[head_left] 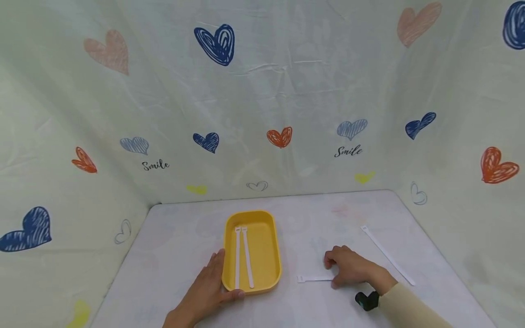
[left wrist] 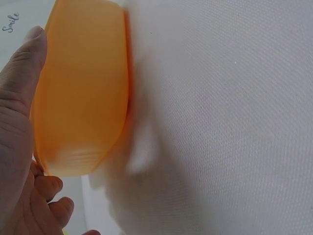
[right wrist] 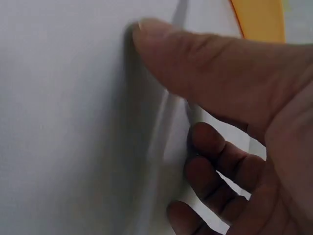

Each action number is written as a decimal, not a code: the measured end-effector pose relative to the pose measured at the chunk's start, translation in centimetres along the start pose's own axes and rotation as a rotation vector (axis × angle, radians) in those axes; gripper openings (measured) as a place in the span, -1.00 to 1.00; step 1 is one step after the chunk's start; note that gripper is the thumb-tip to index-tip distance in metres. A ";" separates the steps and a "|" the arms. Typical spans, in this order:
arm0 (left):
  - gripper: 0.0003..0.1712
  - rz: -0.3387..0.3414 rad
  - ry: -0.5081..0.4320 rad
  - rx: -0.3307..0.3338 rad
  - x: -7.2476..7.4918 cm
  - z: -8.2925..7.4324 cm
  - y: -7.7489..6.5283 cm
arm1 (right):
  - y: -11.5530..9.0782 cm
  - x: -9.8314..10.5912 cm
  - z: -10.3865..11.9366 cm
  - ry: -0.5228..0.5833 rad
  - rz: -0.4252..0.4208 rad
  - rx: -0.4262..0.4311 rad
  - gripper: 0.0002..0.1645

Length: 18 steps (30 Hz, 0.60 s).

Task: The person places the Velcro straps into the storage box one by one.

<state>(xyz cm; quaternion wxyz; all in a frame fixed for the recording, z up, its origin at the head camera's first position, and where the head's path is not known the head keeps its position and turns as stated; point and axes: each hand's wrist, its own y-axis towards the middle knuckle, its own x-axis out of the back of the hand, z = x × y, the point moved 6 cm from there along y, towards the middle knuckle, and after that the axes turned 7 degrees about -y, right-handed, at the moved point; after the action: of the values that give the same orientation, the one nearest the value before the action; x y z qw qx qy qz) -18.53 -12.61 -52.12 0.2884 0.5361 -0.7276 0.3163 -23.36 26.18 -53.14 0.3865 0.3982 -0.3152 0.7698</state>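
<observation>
A yellow tray (head_left: 262, 255) sits on the table with two white cable ties (head_left: 248, 259) lying lengthwise in it. My left hand (head_left: 205, 287) rests against the tray's near left corner, its fingers along the left side and the thumb at the near rim. In the left wrist view the thumb lies along the rim of the tray (left wrist: 83, 93). Over another white cable tie (head_left: 313, 278) is my right hand (head_left: 352, 269), thumb and bent fingers apart on either side of it. The right wrist view shows this tie (right wrist: 164, 122) running under the thumb.
A further white cable tie (head_left: 387, 255) lies slanted on the table, to the right of my right hand. A small black device (head_left: 366, 300) is at the right wrist. Behind the white table (head_left: 184, 223) hangs a pale curtain (head_left: 254, 100) printed with hearts.
</observation>
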 end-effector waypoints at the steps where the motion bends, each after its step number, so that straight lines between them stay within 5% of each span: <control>1: 0.59 -0.001 0.002 0.002 0.0 0.0 0.0 | 0.0 0.0 0.0 -0.003 -0.022 0.004 -0.65; 5: 0.58 0.002 -0.003 0.007 0.0 0.0 0.0 | 0.5 0.6 -1.0 0.160 -0.143 -0.097 -0.85; 11: 0.58 0.005 0.002 0.020 -0.1 0.0 -0.2 | 1.2 0.9 -3.3 0.752 -0.286 -0.366 -0.86; 18: 0.57 0.004 0.003 0.001 0.0 -0.1 -0.3 | 2.2 0.7 -3.0 0.992 -0.304 -0.357 -0.58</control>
<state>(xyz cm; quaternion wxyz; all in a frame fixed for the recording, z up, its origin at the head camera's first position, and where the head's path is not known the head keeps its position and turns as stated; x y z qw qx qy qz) -18.28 -12.63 -52.03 0.2888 0.5341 -0.7281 0.3181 -26.60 27.66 -54.35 0.6573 -0.0434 -0.1599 0.7352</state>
